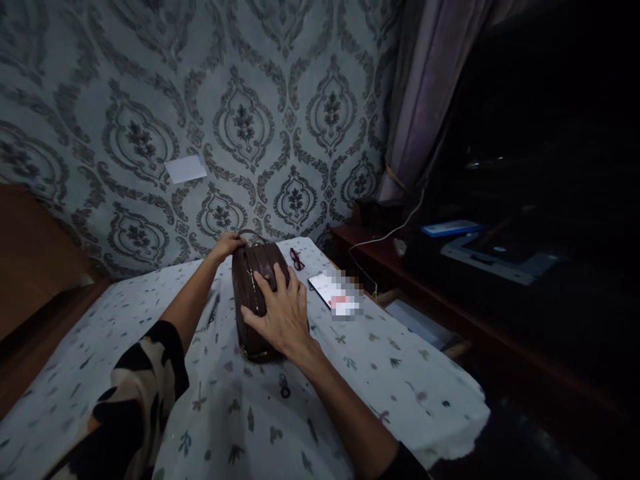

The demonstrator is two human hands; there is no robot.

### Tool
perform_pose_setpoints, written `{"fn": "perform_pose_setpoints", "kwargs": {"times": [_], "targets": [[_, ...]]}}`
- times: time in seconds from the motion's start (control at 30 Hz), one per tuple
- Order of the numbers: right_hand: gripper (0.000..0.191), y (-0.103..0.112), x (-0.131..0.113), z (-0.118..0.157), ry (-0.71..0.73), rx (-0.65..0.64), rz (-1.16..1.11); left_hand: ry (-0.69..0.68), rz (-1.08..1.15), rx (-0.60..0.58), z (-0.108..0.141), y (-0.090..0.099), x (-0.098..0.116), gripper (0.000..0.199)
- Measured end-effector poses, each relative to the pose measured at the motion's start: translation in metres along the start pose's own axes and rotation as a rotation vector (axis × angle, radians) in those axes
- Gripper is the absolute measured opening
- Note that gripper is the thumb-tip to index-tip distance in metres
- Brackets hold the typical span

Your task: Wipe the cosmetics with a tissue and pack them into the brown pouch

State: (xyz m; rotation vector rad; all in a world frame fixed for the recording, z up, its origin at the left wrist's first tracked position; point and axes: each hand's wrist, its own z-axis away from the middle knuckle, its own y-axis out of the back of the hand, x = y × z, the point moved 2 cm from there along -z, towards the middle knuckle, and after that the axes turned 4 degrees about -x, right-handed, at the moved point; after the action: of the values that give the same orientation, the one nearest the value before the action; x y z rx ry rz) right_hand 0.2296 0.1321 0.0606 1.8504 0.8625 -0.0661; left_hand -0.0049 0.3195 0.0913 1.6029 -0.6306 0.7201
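Note:
A dark brown bag with a zipper and a thin strap stands on a white patterned cloth. At the far left corner of the bag is my left hand, its fingers closed near the strap; what they pinch is too small to make out. My right hand lies across the top and right side of the bag with its fingers spread, and it covers part of the zipper side.
Right of the bag are red-framed glasses and a lit phone, partly blurred. A white cable runs to an open drawer. The patterned wall stands behind; a brown panel is at left.

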Motion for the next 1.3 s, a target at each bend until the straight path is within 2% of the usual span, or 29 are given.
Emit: {"fn": "perform_pose_setpoints", "kwargs": {"times": [0.13,0.33,0.53,0.67,0.9,1.03,1.17,1.3], "targets": [[0.072,0.001,0.000,0.000,-0.006,-0.007,-0.002,0.007,-0.141,0.132,-0.003,-0.003,0.001,0.020],[0.072,0.000,-0.001,0.002,-0.002,-0.004,-0.005,-0.012,-0.293,0.268,0.004,-0.009,0.008,0.022],[0.073,-0.001,0.000,0.001,0.008,0.008,0.014,-0.055,-0.330,0.375,0.020,-0.017,0.012,0.024],[0.073,0.001,0.000,0.000,0.010,0.002,0.027,-0.111,-0.311,0.403,0.029,-0.017,0.017,0.024],[0.072,-0.001,0.000,0.001,0.014,0.011,0.022,-0.203,-0.225,0.379,0.039,-0.017,0.023,0.026],[0.073,0.000,0.000,0.001,0.012,0.001,0.026,-0.211,-0.172,0.331,0.036,-0.013,0.026,0.026],[0.073,0.000,0.000,0.002,0.013,-0.001,0.029,-0.192,-0.110,0.229,0.025,-0.010,0.032,0.020],[0.073,0.001,-0.001,0.002,0.011,-0.008,0.031,-0.177,-0.033,0.060,0.010,-0.018,0.042,0.026]]}}
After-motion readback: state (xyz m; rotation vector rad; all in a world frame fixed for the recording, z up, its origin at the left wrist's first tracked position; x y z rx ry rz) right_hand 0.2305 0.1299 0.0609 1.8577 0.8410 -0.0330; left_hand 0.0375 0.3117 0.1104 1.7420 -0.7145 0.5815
